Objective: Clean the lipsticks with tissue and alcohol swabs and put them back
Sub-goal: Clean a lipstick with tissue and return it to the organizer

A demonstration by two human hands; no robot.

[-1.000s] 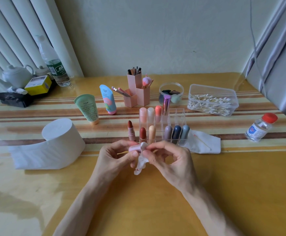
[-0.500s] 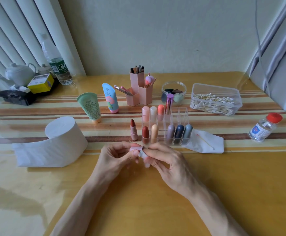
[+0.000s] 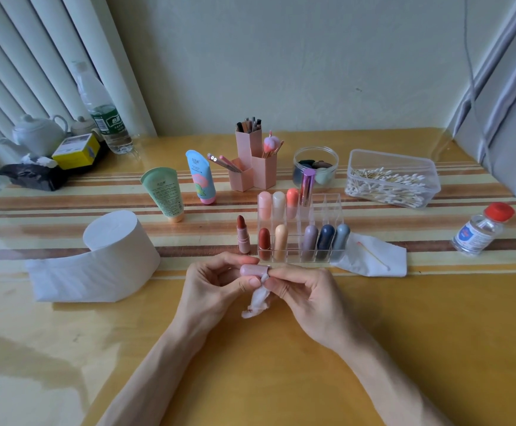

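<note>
One surface: a glossy yellow table (image 3: 404, 348), with a band of brown and cream stripes (image 3: 66, 210) running from 9 to 3 o'clock across its far half.
Room: a pale wall (image 3: 281, 56) at 12 o'clock, vertical blinds (image 3: 20, 72) at 10, a grey curtain (image 3: 512, 103) at 2.
Hands: close together over the middle of the table. The left hand (image 3: 216, 287) pinches a pink lipstick cap (image 3: 252, 269) held sideways. The right hand (image 3: 309, 296) pinches a crumpled tissue wad (image 3: 258, 302) against the cap's right end.
Just past the hands, 12 o'clock: an uncapped lipstick (image 3: 243, 235) stands upright just beside the left wall of a clear organizer (image 3: 327, 207), which holds capped lipsticks (image 3: 326, 241) in two rows.
At 9 o'clock: a tissue roll (image 3: 118, 241) on end, its loose tail lying toward the person.
At 2 o'clock: a flat tissue (image 3: 395, 256) carrying a cotton swab (image 3: 373, 255), tucked against the organizer's right corner. Farther right is an alcohol bottle (image 3: 478, 233) with a red cap.
Far row, 11 to 1 o'clock: a green tube (image 3: 164, 192), a blue tube (image 3: 201, 176), pink brush holders (image 3: 250, 173), a round jar (image 3: 315, 167), and a clear box of swabs (image 3: 392, 179).
Far left corner, 10 o'clock: a teapot (image 3: 38, 133), a yellow box (image 3: 77, 150), a water bottle (image 3: 106, 118), and a black bag (image 3: 32, 176).
Edges: the far edge meets the wall and the right far corner meets the curtain.
Open room: plain yellow tabletop shows from 3 through 6 to 9 o'clock around both forearms.
</note>
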